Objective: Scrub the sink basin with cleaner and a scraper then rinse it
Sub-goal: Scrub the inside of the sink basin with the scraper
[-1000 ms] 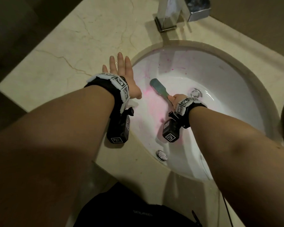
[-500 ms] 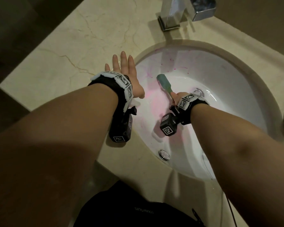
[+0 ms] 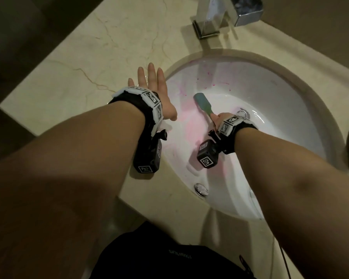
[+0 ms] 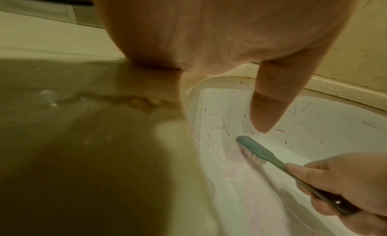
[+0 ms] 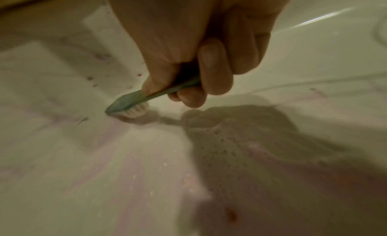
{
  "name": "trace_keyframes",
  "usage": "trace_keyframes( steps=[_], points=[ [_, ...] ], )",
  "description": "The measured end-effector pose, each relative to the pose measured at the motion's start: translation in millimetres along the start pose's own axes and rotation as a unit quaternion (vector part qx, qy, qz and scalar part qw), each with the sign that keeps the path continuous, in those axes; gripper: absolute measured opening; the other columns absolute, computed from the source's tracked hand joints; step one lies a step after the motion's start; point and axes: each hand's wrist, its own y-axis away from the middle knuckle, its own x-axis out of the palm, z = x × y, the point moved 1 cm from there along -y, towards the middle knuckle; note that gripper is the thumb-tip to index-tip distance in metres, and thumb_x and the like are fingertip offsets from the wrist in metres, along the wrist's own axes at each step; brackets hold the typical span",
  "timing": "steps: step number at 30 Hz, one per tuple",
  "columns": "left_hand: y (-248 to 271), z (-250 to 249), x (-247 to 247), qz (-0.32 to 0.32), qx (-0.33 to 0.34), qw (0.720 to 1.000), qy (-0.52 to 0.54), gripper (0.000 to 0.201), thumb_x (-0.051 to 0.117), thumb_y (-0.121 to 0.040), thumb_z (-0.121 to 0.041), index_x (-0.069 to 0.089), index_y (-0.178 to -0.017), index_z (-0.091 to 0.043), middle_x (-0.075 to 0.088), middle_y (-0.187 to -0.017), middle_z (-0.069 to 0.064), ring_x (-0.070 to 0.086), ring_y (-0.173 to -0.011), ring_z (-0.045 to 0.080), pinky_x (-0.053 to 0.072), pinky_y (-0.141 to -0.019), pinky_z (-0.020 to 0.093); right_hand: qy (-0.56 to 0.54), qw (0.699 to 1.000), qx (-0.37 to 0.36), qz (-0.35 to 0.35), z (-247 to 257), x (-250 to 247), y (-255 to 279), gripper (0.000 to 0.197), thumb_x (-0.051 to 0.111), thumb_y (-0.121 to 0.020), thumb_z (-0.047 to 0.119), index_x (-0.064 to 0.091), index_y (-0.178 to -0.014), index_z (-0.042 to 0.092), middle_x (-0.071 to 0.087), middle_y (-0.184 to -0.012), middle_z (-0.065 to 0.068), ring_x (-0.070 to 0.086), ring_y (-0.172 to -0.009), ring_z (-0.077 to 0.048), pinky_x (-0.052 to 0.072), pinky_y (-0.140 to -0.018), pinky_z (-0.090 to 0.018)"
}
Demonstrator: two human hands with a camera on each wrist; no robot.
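Chrome faucet [image 3: 208, 19] at back – beige marble counter [image 3: 85, 63] w/ veins.

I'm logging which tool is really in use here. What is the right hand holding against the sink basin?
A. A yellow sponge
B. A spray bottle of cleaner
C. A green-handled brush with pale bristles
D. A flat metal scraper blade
C: the right hand grips a green-handled brush whose pale bristles press on the pink-smeared sink basin, and the left wrist view shows it too.

Both forearms reached toward twelve o'clock. The left hand [image 3: 156, 91] lay flat, fingers straight and together, thumb (tip hanging free) toward three o'clock. The right hand [image 3: 219, 118] was fisted, fingers curled, knuckles up.
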Motion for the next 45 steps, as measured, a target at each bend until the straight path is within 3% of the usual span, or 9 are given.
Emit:
trace_keyframes(
  steps=[4, 8, 17, 23, 29, 32, 36, 39, 45],
  points=[
    [-1.0, 1.2, 0.6, -0.004, 0.002, 1.0, -0.003, 0.114, 0.059, -0.078, -0.056, -0.021, -0.146, -0.011, -0.029, -0.152, 0.012, -0.025, -0.139, 0.036, -0.012, -0.112, 0.056, 0.123, 0.99, -0.066, 0.011, 2.2, 8.6, -4.5, 0.053, 0.053, -0.093, 0.027, 0.032, -0.141, 0.018, 0.053, -0.118, -0.009, 0.055, -0.107, -0.028, 0.046, -0.09, -0.035],
    [0.8, 0.1, 2.7, -0.02, 0.008, 1.0, 0.003, 0.111, 0.057, -0.08, -0.058, -0.018, -0.147, -0.01, -0.027, -0.153, 0.012, -0.024, -0.14, 0.036, -0.012, -0.111, 0.055, 0.139, 0.985, -0.081, 0.069, -7.8, 13.6, 1.5, 0.037, 0.036, -0.098, 0.044, 0.058, -0.09, 0.015, 0.056, -0.096, -0.008, 0.054, -0.095, -0.027, 0.037, -0.086, -0.03],
    [-1.9, 1.8, 4.1, -0.021, 0.002, 1.0, -0.023, 0.105, 0.053, -0.082, -0.055, -0.015, -0.147, -0.009, -0.022, -0.154, 0.014, -0.02, -0.141, 0.038, -0.009, -0.112, 0.056, 0.2, 0.978, -0.047, 0.023, -20.9, 3.9, 0.1, 0.063, 0.056, -0.085, 0.034, 0.031, -0.142, 0.02, 0.048, -0.128, -0.013, 0.051, -0.115, -0.034, 0.045, -0.092, -0.042],
    [-0.6, 0.2, 6.7, -0.044, 0.005, 0.999, -0.012, 0.098, 0.052, -0.086, -0.049, -0.012, -0.148, -0.01, -0.02, -0.155, 0.013, -0.019, -0.141, 0.037, -0.009, -0.112, 0.057, 0.106, 0.986, -0.103, 0.083, -15.8, 23.3, 6.3, 0.044, 0.037, -0.097, 0.046, 0.045, -0.062, 0.02, 0.048, -0.063, 0.002, 0.047, -0.063, -0.018, 0.035, -0.075, -0.026],
    [-2.9, 1.3, 6.0, -0.03, 0.008, 0.999, -0.024, 0.104, 0.052, -0.083, -0.055, -0.017, -0.147, -0.01, -0.025, -0.154, 0.013, -0.022, -0.14, 0.037, -0.011, -0.111, 0.056, 0.266, 0.96, -0.068, 0.059, -26.2, 9.9, -1.3, 0.021, 0.052, -0.093, 0.03, 0.056, -0.109, 0.016, 0.054, -0.089, -0.005, 0.057, -0.095, -0.029, 0.045, -0.085, -0.033],
    [-3.2, 1.6, 6.6, -0.031, 0.009, 0.999, -0.024, 0.106, 0.053, -0.082, -0.055, -0.017, -0.147, -0.01, -0.025, -0.154, 0.013, -0.022, -0.14, 0.037, -0.011, -0.111, 0.056, 0.312, 0.948, -0.048, 0.051, -33.6, 5.1, -2.1, 0.068, 0.061, -0.081, 0.017, 0.03, -0.142, 0.019, 0.051, -0.12, -0.013, 0.055, -0.11, -0.032, 0.048, -0.092, -0.037],
    [-3.9, 2.7, 6.2, -0.029, 0.01, 0.999, -0.023, 0.106, 0.053, -0.081, -0.055, -0.018, -0.147, -0.01, -0.025, -0.154, 0.013, -0.022, -0.14, 0.037, -0.011, -0.11, 0.056, 0.259, 0.962, -0.08, 0.039, -34.4, 12.6, -3.6, 0.02, 0.052, -0.093, 0.029, 0.053, -0.108, 0.015, 0.058, -0.105, -0.01, 0.056, -0.097, -0.029, 0.046, -0.088, -0.034],
    [-4.1, 2.4, 6.5, -0.032, 0.012, 0.999, -0.021, 0.105, 0.052, -0.082, -0.055, -0.016, -0.147, -0.01, -0.024, -0.154, 0.013, -0.022, -0.14, 0.038, -0.011, -0.11, 0.057, 0.159, 0.98, -0.096, 0.071, -35.7, 24.6, -4.4, 0.042, 0.036, -0.099, 0.044, 0.043, -0.063, 0.023, 0.05, -0.066, 0.002, 0.048, -0.074, -0.022, 0.036, -0.077, -0.028],
    [-3.0, 1.5, 5.7, -0.027, 0.009, 0.999, -0.022, 0.108, 0.054, -0.081, -0.056, -0.018, -0.147, -0.01, -0.026, -0.153, 0.012, -0.023, -0.14, 0.037, -0.012, -0.11, 0.056, 0.232, 0.967, -0.083, 0.065, -41.0, 18.4, -7.5, 0.019, 0.049, -0.096, 0.028, 0.057, -0.108, 0.016, 0.059, -0.094, -0.008, 0.055, -0.09, -0.025, 0.043, -0.083, -0.029]
  ],
)
